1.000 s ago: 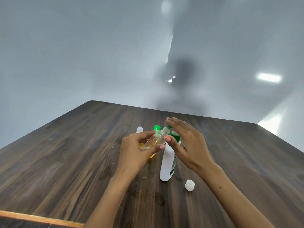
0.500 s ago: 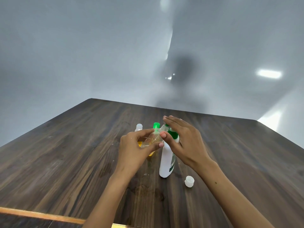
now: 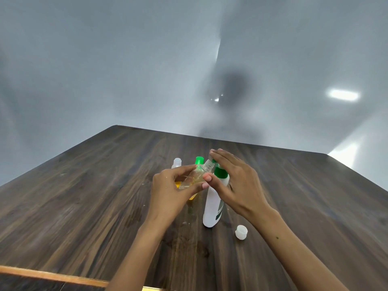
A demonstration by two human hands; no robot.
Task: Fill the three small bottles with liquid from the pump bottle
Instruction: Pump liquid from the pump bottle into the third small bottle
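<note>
A white pump bottle [image 3: 212, 208] with a green pump top stands upright at the middle of the dark wooden table [image 3: 84, 196]. My right hand [image 3: 235, 183] lies over the pump head with straight fingers, thumb beside the neck. My left hand [image 3: 170, 190] grips a small clear bottle [image 3: 197, 176], tilted with its open threaded mouth up against the pump nozzle; yellowish liquid shows inside it. Behind my left hand stand a small bottle with a green cap [image 3: 199, 160] and a small bottle with a white cap [image 3: 176, 163]. Their lower parts are mostly hidden.
A loose white cap [image 3: 241, 232] lies on the table to the right of the pump bottle, under my right forearm. A light wooden strip [image 3: 52, 276] runs along the near table edge. Small wet spots mark the wood near the bottles.
My right hand has shifted slightly over the pump head. The small clear bottle stays tilted at the nozzle in my left hand.
</note>
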